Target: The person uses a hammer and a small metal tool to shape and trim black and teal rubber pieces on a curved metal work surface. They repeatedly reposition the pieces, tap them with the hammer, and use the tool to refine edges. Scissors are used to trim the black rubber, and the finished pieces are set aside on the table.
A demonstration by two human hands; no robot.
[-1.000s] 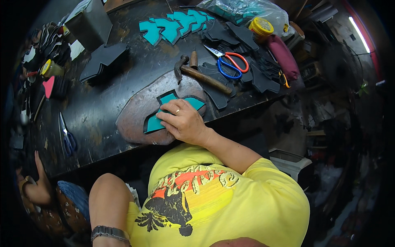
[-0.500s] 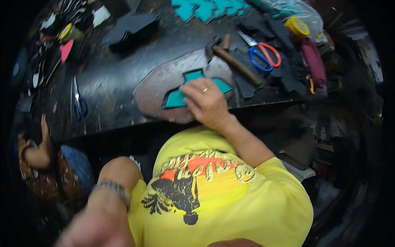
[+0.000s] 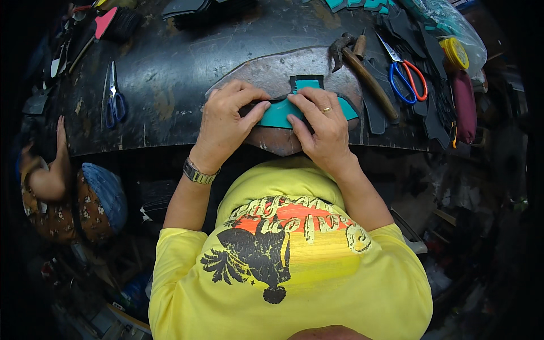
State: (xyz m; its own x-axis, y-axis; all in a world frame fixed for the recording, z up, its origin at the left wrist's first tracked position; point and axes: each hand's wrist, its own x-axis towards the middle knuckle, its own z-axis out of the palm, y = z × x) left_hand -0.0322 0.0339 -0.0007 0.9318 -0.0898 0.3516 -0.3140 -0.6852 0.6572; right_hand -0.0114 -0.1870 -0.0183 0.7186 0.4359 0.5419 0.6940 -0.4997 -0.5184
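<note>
A flat teal cut piece with a black border [image 3: 277, 115] lies on a worn grey-brown slab [image 3: 255, 71] near the table's front edge. At the piece's left end, my left hand [image 3: 224, 119] is closed, with thumb and fingertips pinching its black edge. My right hand [image 3: 326, 127], wearing a ring, grips the middle of the same piece; thumb and bent fingers press on the teal face. The piece's short upper tab shows above the right fingers, and its right wing comes out beyond that hand. My palms hide part of the slab.
A hammer [image 3: 371, 82] lies on the slab's right side, next to red-and-blue scissors [image 3: 405, 79] and dark offcuts [image 3: 374, 116]. Dark-blue-handled scissors [image 3: 115, 102] lie at left. Black cut pieces [image 3: 207, 11] are stacked at the back. Another person's arm [image 3: 56, 170] is at far left.
My left hand has come up from low in front of me onto the piece's left end. My right hand stays on the piece. The view has shifted, so the table sits higher.
</note>
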